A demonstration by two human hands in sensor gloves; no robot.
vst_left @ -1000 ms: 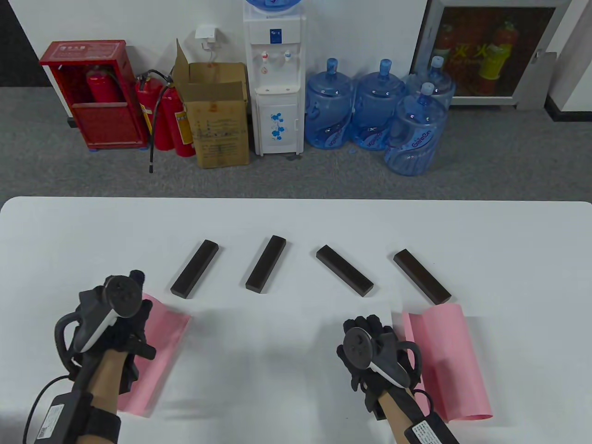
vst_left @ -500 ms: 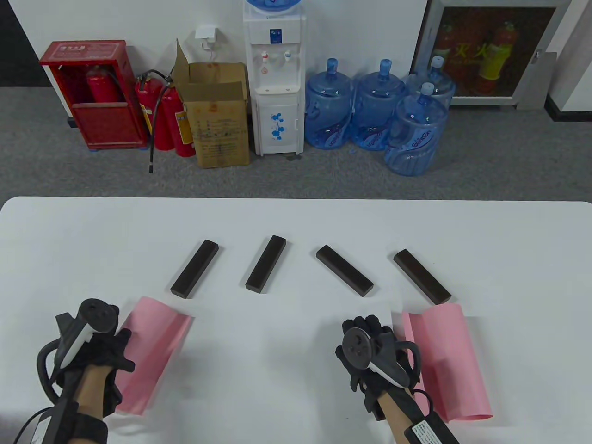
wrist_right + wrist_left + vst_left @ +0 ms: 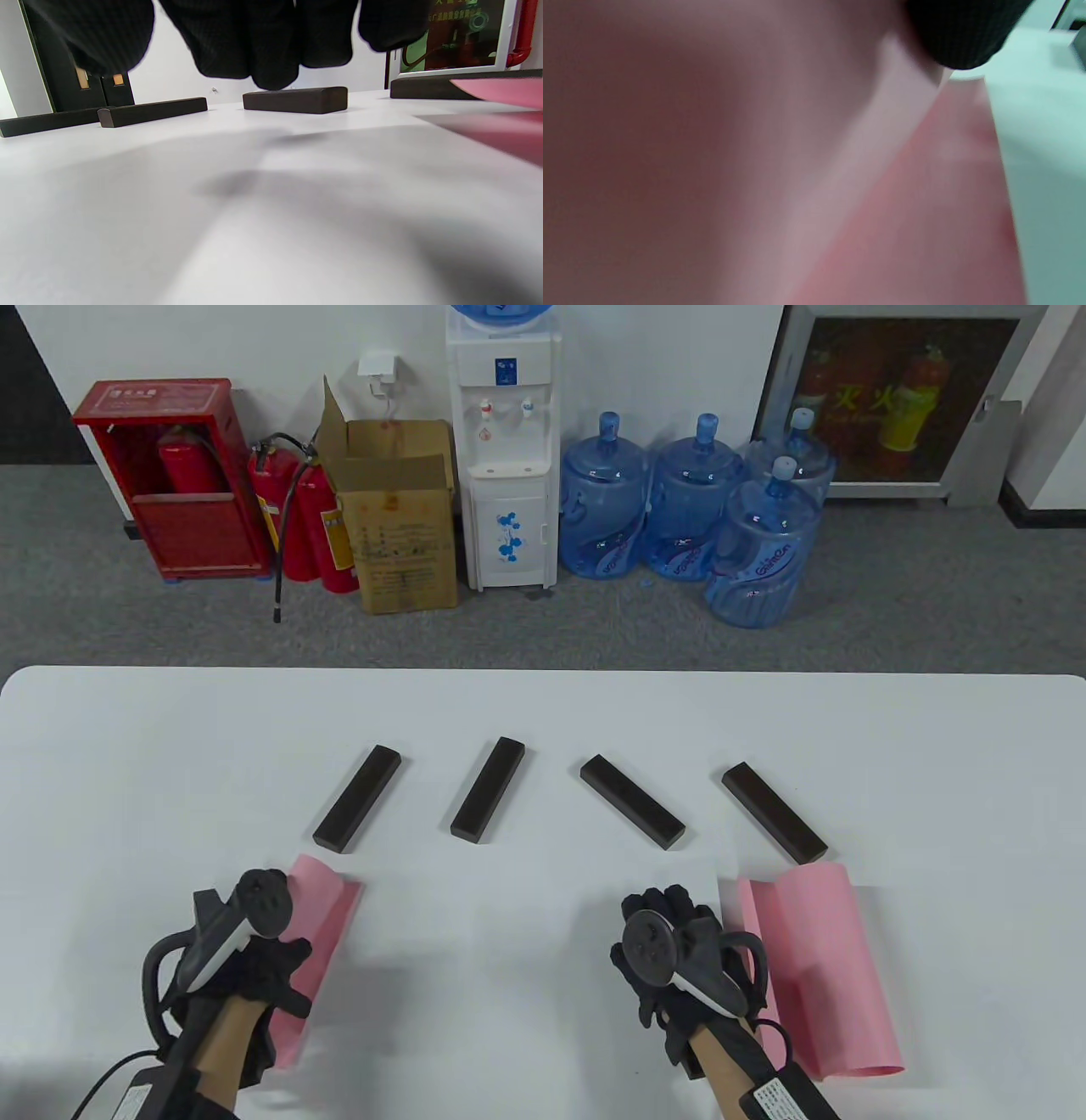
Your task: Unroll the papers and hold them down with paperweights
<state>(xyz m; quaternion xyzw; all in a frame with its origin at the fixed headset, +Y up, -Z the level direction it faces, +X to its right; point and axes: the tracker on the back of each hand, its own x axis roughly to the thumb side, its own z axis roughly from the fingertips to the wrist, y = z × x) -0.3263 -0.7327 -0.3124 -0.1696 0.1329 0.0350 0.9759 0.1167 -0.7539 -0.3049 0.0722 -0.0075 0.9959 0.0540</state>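
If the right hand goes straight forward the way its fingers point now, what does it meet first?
Probably the third dark paperweight from the left: it lies just beyond the right hand, with bare white paper between. Depth is uncertain.

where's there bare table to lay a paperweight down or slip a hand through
Bare: the middle strip between the left hand and right hand, and the far band beyond the four paperweights. Crowded: each pink paper by its hand.
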